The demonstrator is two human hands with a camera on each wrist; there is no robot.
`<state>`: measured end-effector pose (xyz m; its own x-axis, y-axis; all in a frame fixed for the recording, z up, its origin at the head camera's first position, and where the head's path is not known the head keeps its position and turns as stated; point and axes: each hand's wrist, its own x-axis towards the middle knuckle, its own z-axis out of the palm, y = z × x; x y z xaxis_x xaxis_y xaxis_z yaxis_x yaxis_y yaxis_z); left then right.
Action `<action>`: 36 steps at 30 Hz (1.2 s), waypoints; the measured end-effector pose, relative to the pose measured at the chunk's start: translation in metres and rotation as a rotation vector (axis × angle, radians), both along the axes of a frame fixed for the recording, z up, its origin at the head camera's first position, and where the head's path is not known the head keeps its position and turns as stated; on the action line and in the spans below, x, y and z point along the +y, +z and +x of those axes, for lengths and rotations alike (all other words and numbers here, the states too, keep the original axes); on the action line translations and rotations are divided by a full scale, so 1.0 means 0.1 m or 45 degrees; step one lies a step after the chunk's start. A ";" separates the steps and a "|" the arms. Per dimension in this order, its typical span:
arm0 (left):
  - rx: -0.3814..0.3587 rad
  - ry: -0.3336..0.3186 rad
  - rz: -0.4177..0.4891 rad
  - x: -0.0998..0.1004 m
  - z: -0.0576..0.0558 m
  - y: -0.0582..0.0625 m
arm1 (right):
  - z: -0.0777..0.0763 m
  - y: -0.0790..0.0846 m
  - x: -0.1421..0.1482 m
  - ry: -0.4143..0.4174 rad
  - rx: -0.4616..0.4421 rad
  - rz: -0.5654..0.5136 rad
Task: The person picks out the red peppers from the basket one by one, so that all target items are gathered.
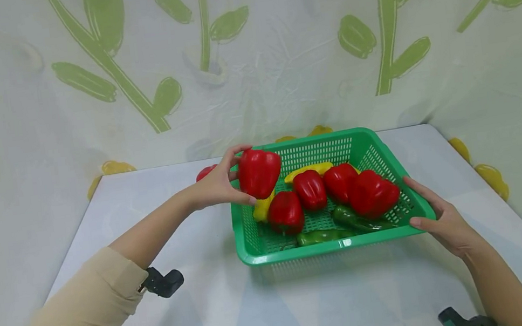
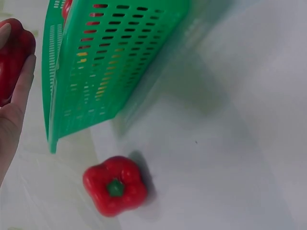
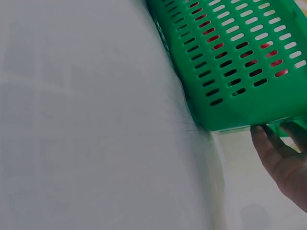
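Observation:
My left hand [image 1: 217,186] grips a red bell pepper [image 1: 259,174], thumb below and fingers around its far side, above the left end of a green plastic basket [image 1: 320,250]. In the left wrist view the same pepper [image 2: 14,60] shows at the left edge, beside the basket's slotted wall [image 2: 115,52]. At the basket's right front corner my right hand [image 1: 447,224] holds the rim between thumb and fingers. Inside lie several red bell peppers [image 1: 310,189], long green peppers [image 1: 326,235] and yellow ones [image 1: 308,171].
Another red bell pepper [image 2: 115,188] rests on the table just left of the basket, mostly behind my left hand in the head view. A pale, patterned table [image 1: 308,309] lies beneath. Behind it hangs a white sheet [image 1: 281,84] with green leaf prints.

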<state>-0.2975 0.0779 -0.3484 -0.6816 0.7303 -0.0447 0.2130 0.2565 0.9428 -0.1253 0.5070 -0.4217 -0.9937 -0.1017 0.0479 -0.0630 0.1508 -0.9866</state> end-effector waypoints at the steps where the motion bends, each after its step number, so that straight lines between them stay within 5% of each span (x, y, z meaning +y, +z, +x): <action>1: 0.005 0.013 0.011 -0.02 0.00 0.00 | 0.00 0.00 0.00 0.003 0.000 -0.003; 12: 0.071 0.167 0.029 -0.28 -0.07 0.02 | -0.01 0.00 0.01 0.017 -0.011 -0.041; 36: 0.192 0.273 -0.004 -0.79 -0.17 -0.13 | -0.01 0.01 0.01 0.023 -0.009 -0.038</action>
